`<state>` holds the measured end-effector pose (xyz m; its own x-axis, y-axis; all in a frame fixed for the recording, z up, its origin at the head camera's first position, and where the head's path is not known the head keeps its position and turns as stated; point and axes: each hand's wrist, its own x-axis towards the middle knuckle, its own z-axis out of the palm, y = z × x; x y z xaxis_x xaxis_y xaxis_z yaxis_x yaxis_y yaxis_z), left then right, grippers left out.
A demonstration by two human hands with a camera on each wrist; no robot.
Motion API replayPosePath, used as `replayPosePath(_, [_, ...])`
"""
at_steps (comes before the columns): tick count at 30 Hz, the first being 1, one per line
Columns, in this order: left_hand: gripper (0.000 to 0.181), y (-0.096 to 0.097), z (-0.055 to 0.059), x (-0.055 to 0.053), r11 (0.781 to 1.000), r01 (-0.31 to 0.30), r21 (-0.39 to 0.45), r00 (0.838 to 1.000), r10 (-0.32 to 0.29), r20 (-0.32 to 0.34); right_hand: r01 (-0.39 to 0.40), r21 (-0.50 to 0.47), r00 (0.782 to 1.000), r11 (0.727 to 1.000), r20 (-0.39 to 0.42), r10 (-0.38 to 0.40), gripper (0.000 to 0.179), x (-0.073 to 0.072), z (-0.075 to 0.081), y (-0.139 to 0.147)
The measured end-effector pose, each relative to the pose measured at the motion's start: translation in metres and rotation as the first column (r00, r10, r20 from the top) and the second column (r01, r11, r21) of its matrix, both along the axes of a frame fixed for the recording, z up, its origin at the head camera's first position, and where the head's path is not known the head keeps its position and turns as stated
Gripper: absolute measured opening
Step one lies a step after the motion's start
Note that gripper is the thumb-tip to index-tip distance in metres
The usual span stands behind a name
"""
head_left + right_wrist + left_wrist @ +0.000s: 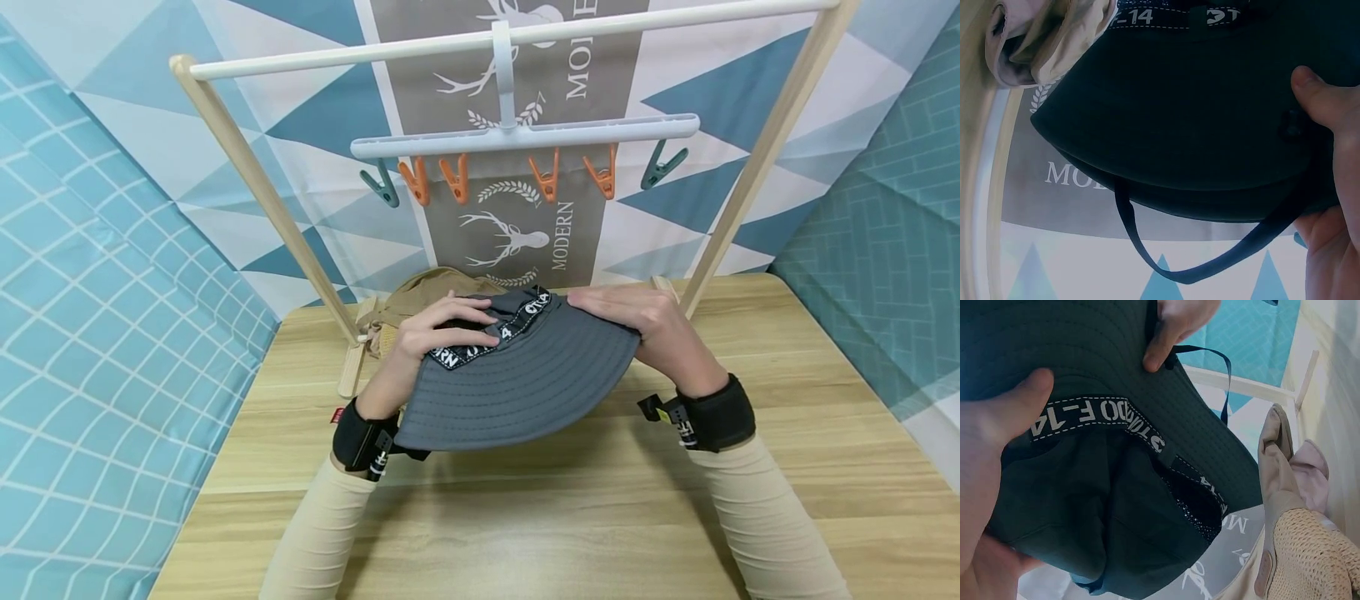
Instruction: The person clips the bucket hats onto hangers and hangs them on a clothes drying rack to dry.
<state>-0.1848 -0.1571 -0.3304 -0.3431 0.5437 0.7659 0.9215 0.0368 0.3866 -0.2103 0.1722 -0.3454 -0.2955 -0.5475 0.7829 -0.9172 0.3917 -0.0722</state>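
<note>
A dark grey bucket hat (517,392) with a black, white-lettered band is held above the table between both hands. My left hand (446,325) grips it by the crown side, its thumb (1035,394) lying over the brim beside the band in the left wrist view. At the other side, my right hand (630,312) pinches the brim, thumb (1313,94) on one face and fingers behind. A thin dark strap (1185,275) loops down below the brim in the right wrist view. The crown sags in folds in the left wrist view.
Beyond the left hand lies a beige hat (427,292) with woven mesh (1310,550) and a pinkish fabric piece (1311,475) beside it. A wooden rack (262,183) spans the table (510,533). From its white bar hangs a hanger (525,135) with orange and green clips (416,179).
</note>
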Motion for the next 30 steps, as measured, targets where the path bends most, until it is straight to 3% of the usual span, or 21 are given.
replayPosePath(9, [0.037, 0.001, 0.011, 0.011, 0.999, 0.0, 0.048, 0.996, -0.004, 0.085, 0.022, -0.008, 1.0, 1.0, -0.018, -0.022, 0.047, 0.0, -0.001, -0.001])
replayPosePath(13, [0.043, 0.0, 0.013, 0.011, 0.998, 0.009, 0.063, 0.996, -0.014, 0.083, 0.047, -0.039, 0.999, 0.998, -0.016, -0.048, 0.045, -0.003, -0.002, -0.002])
replayPosePath(17, [0.047, -0.003, 0.015, 0.011, 0.996, 0.001, 0.09, 0.996, -0.008, 0.084, 0.105, -0.072, 0.994, 0.992, 0.035, -0.103, 0.061, -0.006, -0.003, 0.001])
replayPosePath(20, [0.045, -0.006, 0.017, 0.011, 0.992, -0.02, 0.121, 0.996, 0.008, 0.091, 0.127, -0.094, 0.985, 0.987, 0.131, -0.114, 0.087, -0.008, -0.004, 0.006])
replayPosePath(24, [0.041, -0.007, 0.019, 0.012, 0.982, -0.041, 0.183, 0.995, 0.025, 0.092, 0.101, -0.152, 0.958, 0.983, 0.282, -0.055, 0.125, -0.007, -0.004, 0.011])
replayPosePath(27, [0.031, -0.008, 0.016, 0.01, 0.968, -0.04, 0.247, 0.996, 0.018, 0.092, 0.099, -0.175, 0.947, 0.98, 0.32, -0.038, 0.133, -0.002, -0.001, 0.013])
replayPosePath(30, [0.032, -0.009, 0.016, 0.009, 0.959, -0.035, 0.281, 0.997, 0.012, 0.082, 0.106, -0.174, 0.948, 0.979, 0.315, -0.046, 0.13, 0.005, 0.006, 0.011])
